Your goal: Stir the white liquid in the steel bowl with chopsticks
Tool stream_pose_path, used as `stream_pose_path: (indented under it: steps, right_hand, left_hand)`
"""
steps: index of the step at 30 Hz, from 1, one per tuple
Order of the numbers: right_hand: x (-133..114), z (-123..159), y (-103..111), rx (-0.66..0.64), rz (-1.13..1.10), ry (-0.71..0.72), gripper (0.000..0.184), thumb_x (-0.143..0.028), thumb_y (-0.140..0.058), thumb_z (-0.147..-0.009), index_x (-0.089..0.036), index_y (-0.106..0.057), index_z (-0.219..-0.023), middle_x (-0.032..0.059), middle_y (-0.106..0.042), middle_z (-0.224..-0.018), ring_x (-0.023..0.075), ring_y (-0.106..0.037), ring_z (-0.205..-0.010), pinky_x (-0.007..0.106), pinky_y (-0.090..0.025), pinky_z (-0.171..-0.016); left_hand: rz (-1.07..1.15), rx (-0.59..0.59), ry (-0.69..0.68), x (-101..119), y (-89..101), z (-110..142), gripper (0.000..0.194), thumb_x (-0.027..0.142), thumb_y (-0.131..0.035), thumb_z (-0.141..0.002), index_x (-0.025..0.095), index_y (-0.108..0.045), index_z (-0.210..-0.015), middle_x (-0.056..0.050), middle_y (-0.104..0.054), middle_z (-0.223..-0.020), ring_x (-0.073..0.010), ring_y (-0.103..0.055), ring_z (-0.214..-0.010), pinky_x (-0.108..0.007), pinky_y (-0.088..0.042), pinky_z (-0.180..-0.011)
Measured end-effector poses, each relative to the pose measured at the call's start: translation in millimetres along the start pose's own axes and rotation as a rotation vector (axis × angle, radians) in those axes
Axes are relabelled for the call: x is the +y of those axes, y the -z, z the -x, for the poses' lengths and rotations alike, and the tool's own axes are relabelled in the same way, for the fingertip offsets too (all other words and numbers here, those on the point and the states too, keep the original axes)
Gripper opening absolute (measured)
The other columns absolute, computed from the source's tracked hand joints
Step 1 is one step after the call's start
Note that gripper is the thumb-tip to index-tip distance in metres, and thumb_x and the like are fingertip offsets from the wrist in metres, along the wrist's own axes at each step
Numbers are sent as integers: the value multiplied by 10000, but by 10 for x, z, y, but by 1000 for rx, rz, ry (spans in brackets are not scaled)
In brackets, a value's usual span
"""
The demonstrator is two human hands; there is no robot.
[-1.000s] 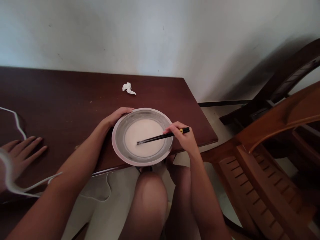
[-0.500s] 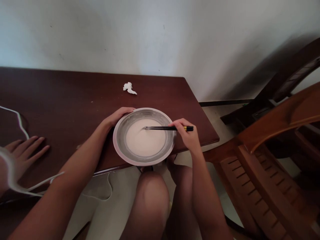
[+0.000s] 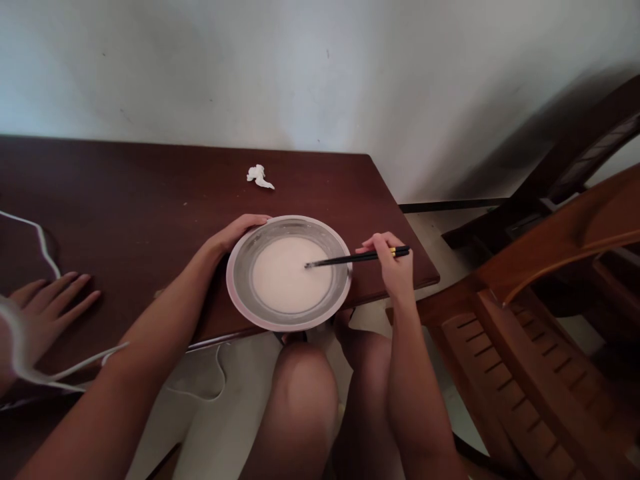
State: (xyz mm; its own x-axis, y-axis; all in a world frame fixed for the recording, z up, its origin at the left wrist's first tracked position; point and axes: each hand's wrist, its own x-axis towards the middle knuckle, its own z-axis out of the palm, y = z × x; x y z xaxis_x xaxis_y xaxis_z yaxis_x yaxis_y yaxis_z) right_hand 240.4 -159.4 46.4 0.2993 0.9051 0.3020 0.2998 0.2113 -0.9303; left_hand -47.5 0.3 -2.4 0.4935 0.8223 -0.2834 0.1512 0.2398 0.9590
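Observation:
A wide metal basin (image 3: 240, 293) rests at the table's front edge, partly over my knees. Pale, milky liquid (image 3: 285, 280) fills its bottom. My left hand (image 3: 239, 230) grips the basin's far left rim, the fingers closed along it and the thumb side hidden. In my right hand (image 3: 390, 257) is a pair of black chopsticks (image 3: 345, 259) with gold bands, held nearly level to the right of the basin. Their tips reach over the rim to the liquid; whether they dip into it is hard to tell.
Crumpled white tissue (image 3: 259, 177) lies behind the basin on the dark wooden table (image 3: 125, 200). Another person's hand (image 3: 55, 303) rests flat at the left, near a white cable (image 3: 43, 247). A wooden chair (image 3: 500, 360) stands to the right; a wall (image 3: 250, 73) is behind.
My right hand has moved to the right, drawing the chopstick tips from the middle of the liquid towards its right side. My left hand and the basin have stayed put.

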Motion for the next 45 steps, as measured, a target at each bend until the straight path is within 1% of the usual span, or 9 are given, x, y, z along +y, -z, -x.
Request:
stream_pose_path:
  steps: [2, 6, 12, 18, 23, 29, 34, 40, 45]
  right_hand:
    - [2, 6, 1, -43, -38, -39, 351, -488, -610, -930, -228, -709, -716, -9, -728, -630, 166, -723, -642, 322, -562, -706]
    - [-34, 33, -82, -258, -2, 26, 286, -467, -633, -918, -245, -766, -797, 23, -804, -854, 184, -743, -868, 337, -564, -830]
    - [-41, 21, -26, -13, 2, 6, 350, -459, -584, -950, -232, -705, -712, -1, -737, -665, 166, -711, -693, 327, -551, -736]
    - [-50, 46, -110, -277, 30, 60, 261, -423, -628, -924, -248, -771, -795, 21, -800, -878, 181, -723, -892, 331, -542, -838]
    - [-34, 29, -69, -8, -10, 1, 339, -470, -596, -938, -235, -697, -715, -1, -738, -674, 171, -718, -700, 330, -552, -743]
    - [-73, 48, -131, -271, 2, 28, 283, -449, -620, -922, -247, -756, -777, 18, -800, -843, 181, -733, -859, 334, -552, -828]
    - [-38, 28, -69, -22, -22, -13, 322, -455, -593, -942, -239, -702, -730, -6, -744, -671, 170, -723, -699, 328, -550, -743]
    - [-54, 41, -122, -252, 16, 41, 263, -426, -627, -922, -251, -758, -777, 16, -799, -844, 180, -727, -860, 330, -539, -828]
    - [-40, 38, -77, -17, -23, -20, 349, -493, -591, -939, -237, -694, -725, -7, -736, -658, 176, -720, -683, 335, -553, -736]
  left_hand:
    - [-14, 10, -2, -8, 6, -12, 363, 422, -684, -729, 152, -806, -939, -84, -790, -869, -303, -720, -881, -353, -586, -795]
    - [-7, 31, 4, 0, -5, -9, 337, 423, -684, -722, 168, -797, -909, -85, -790, -873, -297, -721, -857, -350, -592, -769]
    - [15, 29, 5, 13, -15, -5, 317, 409, -697, -707, 157, -785, -877, -80, -789, -886, -275, -711, -844, -332, -583, -771]
    - [30, 29, 4, 8, -8, -6, 300, 403, -701, -717, 170, -788, -885, -68, -788, -868, -266, -711, -833, -319, -579, -759]
    - [-17, 20, -16, -30, 33, -32, 341, 433, -693, -731, 160, -796, -908, -77, -785, -855, -288, -715, -854, -348, -585, -783]
    - [-16, 20, -13, -42, 39, -32, 357, 434, -688, -746, 160, -802, -943, -78, -791, -877, -280, -719, -847, -338, -587, -772]
    - [-9, 13, -7, -14, 16, -13, 325, 435, -692, -745, 173, -799, -904, -66, -787, -849, -273, -715, -816, -332, -585, -740]
    - [20, 5, -3, -7, 13, -18, 291, 427, -706, -728, 181, -785, -861, -66, -777, -824, -259, -700, -799, -306, -572, -714]
    - [-27, 21, 1, 11, 1, -5, 377, 454, -698, -713, 159, -788, -929, -84, -775, -826, -288, -705, -846, -335, -580, -760]
